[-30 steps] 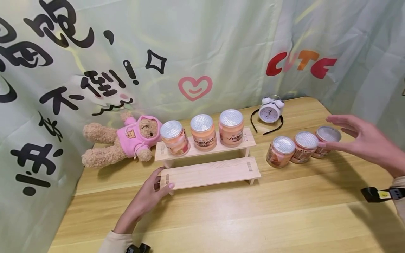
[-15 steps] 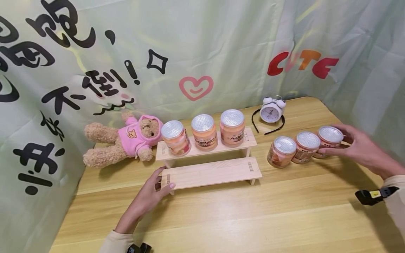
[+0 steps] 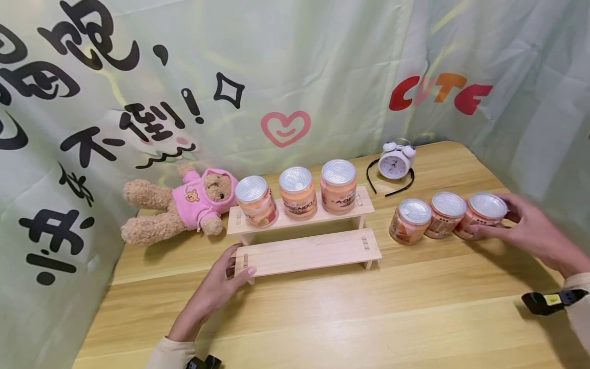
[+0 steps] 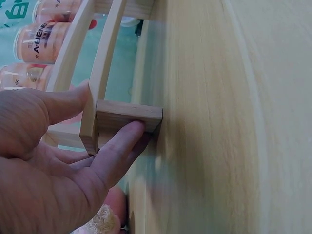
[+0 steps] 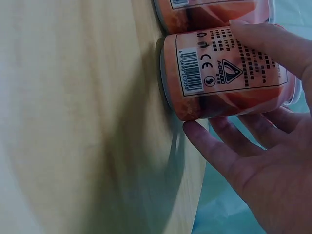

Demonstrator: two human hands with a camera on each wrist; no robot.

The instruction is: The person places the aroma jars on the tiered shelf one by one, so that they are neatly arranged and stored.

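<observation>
In the head view my right hand grips an orange-pink can with a silvery top, the rightmost of a row of three. The right wrist view shows the thumb on the label of this can and the fingers along its other side, its base close to the tabletop. Beside it stand a middle can and a left can. My left hand holds the left end of a two-step wooden rack. In the left wrist view, fingers press on the rack's leg.
Three similar cans line the upper step, among them a central can. A teddy bear in a pink hoodie lies left of the rack. Behind the row are a white alarm clock and a black headband. A printed curtain hangs behind the wooden table.
My right hand has come in from the right, closed round the rightmost can and shifted it slightly toward me and to the right. My left hand stays on the rack.
</observation>
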